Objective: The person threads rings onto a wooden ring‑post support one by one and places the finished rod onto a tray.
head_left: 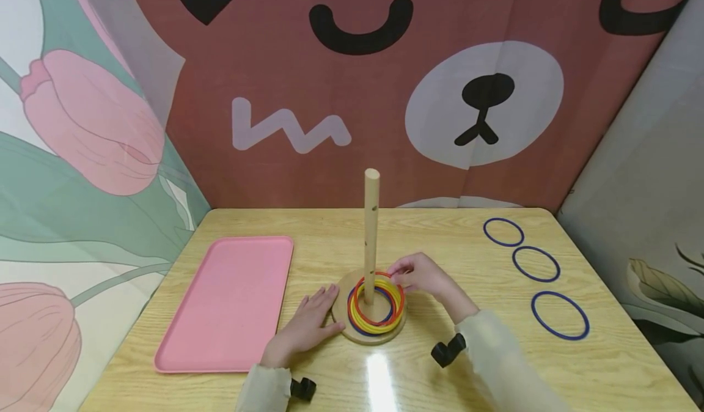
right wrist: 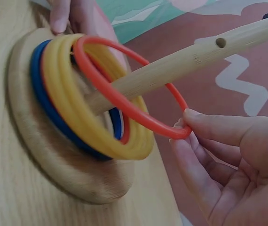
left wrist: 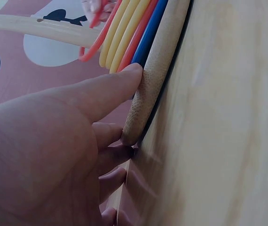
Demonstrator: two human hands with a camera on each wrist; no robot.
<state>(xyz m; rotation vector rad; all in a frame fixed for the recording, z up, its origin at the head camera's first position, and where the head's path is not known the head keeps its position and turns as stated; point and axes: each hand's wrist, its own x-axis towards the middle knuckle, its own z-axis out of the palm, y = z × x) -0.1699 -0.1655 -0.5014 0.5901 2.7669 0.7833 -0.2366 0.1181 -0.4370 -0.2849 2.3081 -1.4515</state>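
Observation:
A wooden peg [head_left: 371,228] stands upright on a round wooden base [right wrist: 106,183]. Around its foot lie stacked rings: blue [right wrist: 36,82] at the bottom, a red one over it, then yellow rings [right wrist: 61,89]. My right hand [head_left: 422,274] pinches the uppermost red ring [right wrist: 124,106] at its edge between thumb and fingers. That ring encircles the peg and tilts, its pinched side raised off the yellow ones. My left hand [head_left: 308,322] rests against the base's left side, fingers extended, thumb touching the rim near the blue ring in the left wrist view.
A pink tray [head_left: 231,305] lies on the left of the wooden table [head_left: 467,375]. Three separate blue rings, the far [head_left: 503,243], middle [head_left: 536,276] and near one [head_left: 560,337], lie on the right. Printed cloths [head_left: 379,82] hang around the table.

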